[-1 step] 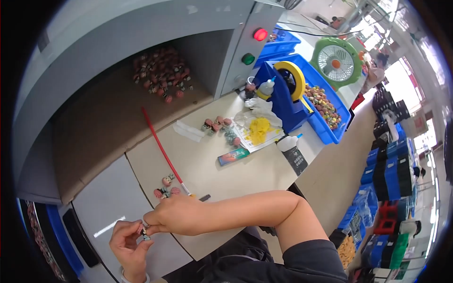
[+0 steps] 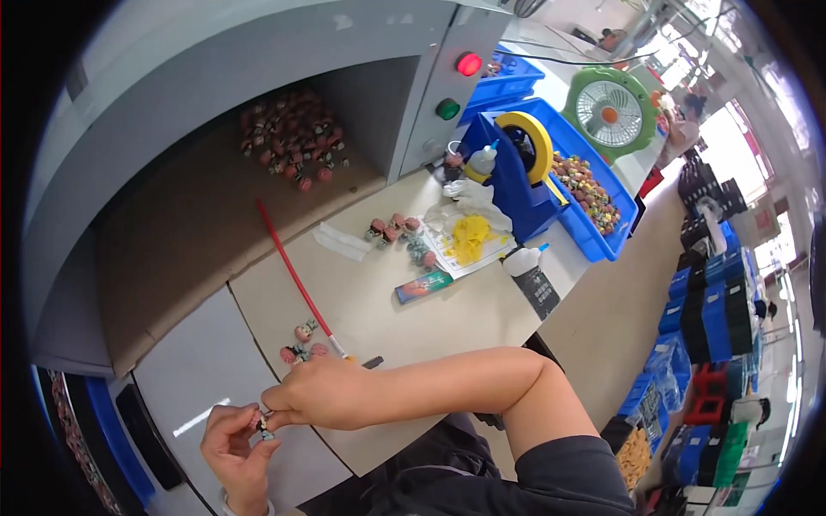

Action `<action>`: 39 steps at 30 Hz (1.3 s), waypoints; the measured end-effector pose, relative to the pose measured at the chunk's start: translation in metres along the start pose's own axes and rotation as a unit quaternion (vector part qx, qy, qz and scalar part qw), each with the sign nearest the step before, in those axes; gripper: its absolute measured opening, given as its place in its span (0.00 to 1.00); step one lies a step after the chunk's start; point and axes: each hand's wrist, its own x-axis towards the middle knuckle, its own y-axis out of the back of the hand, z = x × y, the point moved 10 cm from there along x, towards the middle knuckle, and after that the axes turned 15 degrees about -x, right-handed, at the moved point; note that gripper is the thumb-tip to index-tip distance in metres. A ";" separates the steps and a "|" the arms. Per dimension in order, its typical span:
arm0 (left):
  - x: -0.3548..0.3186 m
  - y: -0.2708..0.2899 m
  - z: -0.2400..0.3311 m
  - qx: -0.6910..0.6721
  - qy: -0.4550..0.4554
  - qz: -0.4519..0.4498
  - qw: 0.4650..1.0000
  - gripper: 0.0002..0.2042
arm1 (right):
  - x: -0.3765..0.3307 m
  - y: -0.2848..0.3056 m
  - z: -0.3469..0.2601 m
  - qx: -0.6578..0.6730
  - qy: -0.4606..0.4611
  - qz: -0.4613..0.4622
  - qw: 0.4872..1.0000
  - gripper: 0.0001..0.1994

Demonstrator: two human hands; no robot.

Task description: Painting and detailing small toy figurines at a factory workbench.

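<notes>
Low at the left, my left hand pinches a small painted figurine, pink at the top with dark and pale blue-grey parts. From the right, my right hand reaches across with curled fingers, its fingertips against the figurine's upper end. Whatever lies inside that right-hand grip is hidden. Just beyond the right hand lie several similar pink-and-grey figurines. A long red tube or stick with a white end leads from the box opening down to near my right wrist, where a small dark piece lies.
A grey box-like machine with a red light holds heaped figurines. Beyond it are a blue tape dispenser, a blue bin, yellow material, a squeeze bottle and a green fan.
</notes>
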 end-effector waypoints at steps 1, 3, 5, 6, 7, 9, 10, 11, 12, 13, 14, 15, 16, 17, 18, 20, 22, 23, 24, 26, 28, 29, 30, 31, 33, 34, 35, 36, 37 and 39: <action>-0.001 0.001 -0.001 -0.002 0.004 0.006 1.000 0.19 | -0.001 -0.001 0.001 0.013 -0.005 -0.005 1.000 0.15; -0.001 0.001 -0.003 -0.015 -0.001 0.004 1.000 0.20 | -0.004 0.002 0.000 -0.023 -0.006 0.000 1.000 0.16; 0.002 0.000 -0.005 -0.031 -0.003 0.005 1.000 0.20 | -0.006 0.002 0.001 -0.057 -0.007 0.000 0.998 0.16; 0.003 0.002 -0.004 -0.044 0.003 0.009 0.999 0.20 | -0.004 0.003 -0.002 -0.068 -0.003 0.013 0.998 0.16; 0.004 0.002 -0.004 -0.056 0.009 0.014 0.998 0.20 | -0.004 0.004 -0.004 -0.079 0.001 0.027 0.997 0.15; 0.002 0.005 -0.001 -0.051 0.005 0.017 0.999 0.20 | 0.000 0.003 -0.005 -0.056 0.006 0.022 0.998 0.15; 0.000 0.009 0.001 -0.045 0.002 0.019 0.999 0.20 | 0.003 0.002 -0.007 -0.035 0.011 0.018 0.999 0.14; 0.002 0.011 0.002 -0.032 0.003 0.031 0.999 0.20 | 0.004 0.003 -0.008 -0.023 0.024 0.018 0.999 0.14; 0.002 0.009 0.004 -0.033 0.003 0.009 0.999 0.20 | 0.006 0.000 -0.010 -0.040 0.035 0.013 0.998 0.14; 0.004 0.005 0.003 -0.032 0.003 -0.012 0.999 0.20 | 0.007 -0.003 -0.009 -0.055 0.049 0.010 0.997 0.14; 0.008 0.000 0.001 -0.030 0.010 -0.028 0.999 0.19 | 0.007 -0.002 -0.004 -0.052 0.041 0.015 0.998 0.14; 0.012 -0.004 -0.001 -0.025 0.018 -0.039 0.999 0.18 | 0.005 -0.002 -0.001 -0.044 0.037 0.018 0.998 0.14; 0.014 -0.008 0.001 -0.023 0.011 -0.054 0.998 0.18 | 0.003 0.000 0.003 -0.033 0.022 0.020 0.999 0.13; 0.013 -0.010 0.004 -0.018 0.007 -0.067 0.998 0.18 | 0.002 0.001 0.003 -0.020 0.009 0.020 1.000 0.13; 0.013 -0.009 0.002 -0.015 0.020 -0.069 0.997 0.18 | 0.003 -0.002 0.003 -0.019 0.000 -0.009 1.000 0.13; 0.010 -0.008 0.004 -0.028 0.046 -0.067 0.996 0.18 | 0.006 0.000 -0.002 -0.011 0.002 -0.025 1.000 0.13; 0.008 -0.006 0.002 -0.037 0.056 -0.051 0.996 0.18 | 0.006 0.001 -0.010 0.006 0.025 -0.014 1.000 0.13; 0.006 -0.006 -0.002 -0.076 0.065 -0.056 0.993 0.19 | 0.006 0.007 -0.010 -0.002 0.017 0.024 1.000 0.12; 0.005 -0.007 -0.004 -0.118 0.071 -0.062 0.989 0.20 | 0.005 0.015 -0.009 -0.010 0.007 0.062 0.998 0.13; 0.006 -0.009 -0.008 -0.131 0.077 -0.056 0.987 0.21 | 0.002 0.017 -0.011 -0.030 0.013 0.062 0.998 0.13; 0.009 -0.015 -0.014 -0.162 0.097 -0.072 0.979 0.21 | -0.002 0.020 -0.008 -0.068 -0.005 0.073 0.995 0.12; 0.007 -0.012 -0.013 -0.166 0.099 -0.076 0.978 0.21 | 0.003 0.017 -0.009 -0.070 -0.009 0.073 0.995 0.12; 0.006 -0.004 -0.007 -0.148 0.082 -0.067 0.983 0.21 | 0.008 0.015 -0.015 -0.071 0.012 0.081 0.994 0.12; 0.006 0.000 -0.003 -0.130 0.066 -0.057 0.988 0.21 | 0.009 0.015 -0.020 -0.071 0.034 0.089 0.993 0.12; 0.008 -0.005 -0.006 -0.141 0.073 -0.055 0.986 0.20 | 0.004 0.018 -0.016 -0.078 0.020 0.085 0.993 0.12; 0.009 -0.005 -0.006 -0.123 0.071 -0.056 0.988 0.20 | 0.004 0.018 -0.015 -0.083 0.019 0.082 0.993 0.12; 0.010 -0.005 -0.006 -0.105 0.070 -0.055 0.990 0.20 | 0.005 0.017 -0.015 -0.087 0.020 0.079 0.993 0.12; 0.010 -0.006 -0.006 -0.105 0.071 -0.056 0.990 0.20 | 0.004 0.017 -0.014 -0.087 0.018 0.080 0.993 0.12; 0.011 -0.006 -0.005 -0.103 0.061 -0.058 0.991 0.19 | 0.004 0.016 -0.012 -0.083 0.013 0.076 0.994 0.12; 0.010 -0.006 -0.005 -0.099 0.052 -0.057 0.992 0.19 | 0.005 0.014 -0.010 -0.076 0.008 0.072 0.994 0.12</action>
